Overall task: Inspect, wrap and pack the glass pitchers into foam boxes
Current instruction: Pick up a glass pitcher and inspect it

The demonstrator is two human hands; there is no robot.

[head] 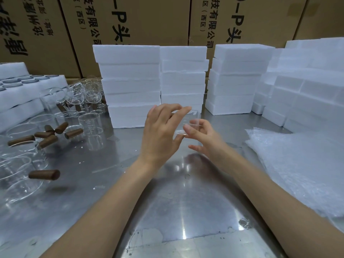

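A clear glass pitcher [188,121] is held up over the middle of the steel table, tilted, between both hands. My left hand [162,135] grips its left side with curled fingers over the top. My right hand [202,135] pinches its lower right edge with thumb and fingers. The glass is transparent and its handle is hidden from view. Several more glass pitchers with brown wooden handles [44,174] stand and lie at the table's left. Stacks of white foam boxes [130,84] stand behind the hands.
A pile of bubble wrap [297,164] covers the table's right side. More foam boxes [307,90] are stacked at the right, foam trays with lids [16,90] at the far left. Cardboard cartons [141,21] line the back. Steel table [176,211] in front.
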